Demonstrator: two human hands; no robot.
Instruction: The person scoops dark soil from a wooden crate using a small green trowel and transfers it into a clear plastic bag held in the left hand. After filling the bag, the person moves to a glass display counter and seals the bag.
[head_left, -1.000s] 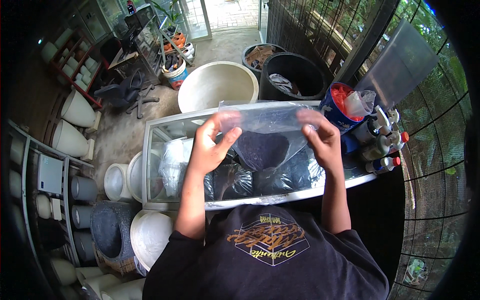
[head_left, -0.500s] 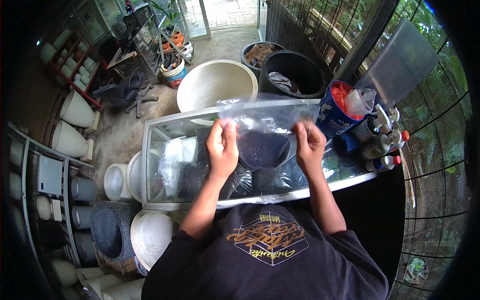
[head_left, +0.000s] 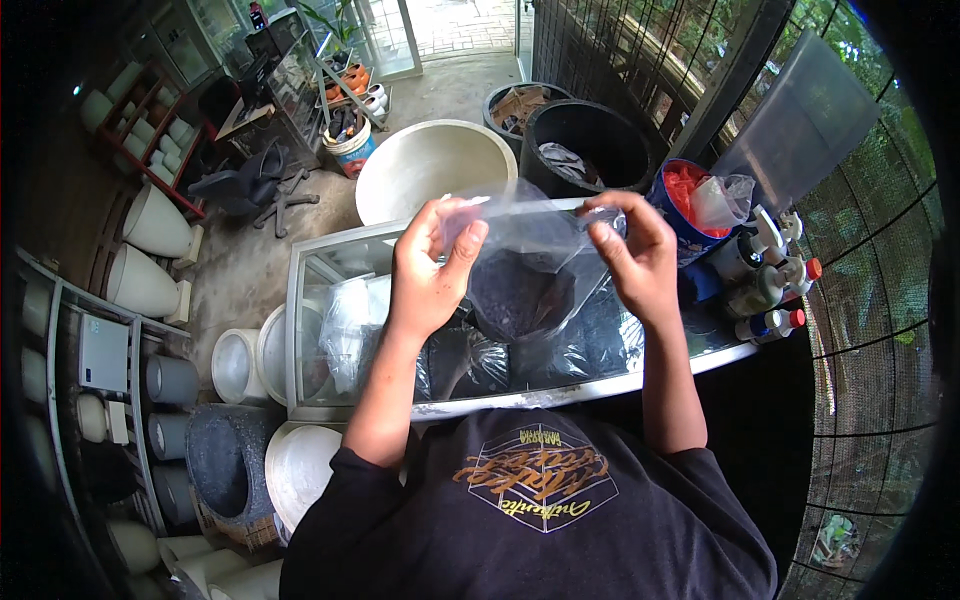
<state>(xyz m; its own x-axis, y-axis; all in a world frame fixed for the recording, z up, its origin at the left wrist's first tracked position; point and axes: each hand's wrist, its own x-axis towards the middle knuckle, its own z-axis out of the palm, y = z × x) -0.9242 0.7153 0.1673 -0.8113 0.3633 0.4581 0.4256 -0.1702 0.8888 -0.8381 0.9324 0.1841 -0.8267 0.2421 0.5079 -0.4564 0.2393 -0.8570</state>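
A clear plastic bag (head_left: 522,300) with dark, grainy material in its lower part hangs between my hands, above the glass case. My left hand (head_left: 432,268) grips the left side of its loose top, the thumb raised and the fingers bent behind the film. On the other side, my right hand (head_left: 637,258) pinches the right top corner between thumb and curled fingers. The film between them is creased and bunched toward the far side. Under the bag, the glass-topped case (head_left: 470,408) has a white frame. Several dark, plastic-wrapped packs (head_left: 545,362) show around the bag.
Right of my right hand stand a blue tin (head_left: 668,222) with red and clear plastic in it and several bottles (head_left: 770,285). Beyond the case are a large cream pot (head_left: 435,165) and a black tub (head_left: 585,150). Clear plastic wrapping (head_left: 348,325) lies to the left.
Both hands have risen slightly, and their fingers have rolled over the bag's top. The film, earlier stretched flat between them, is now folded and slacker.
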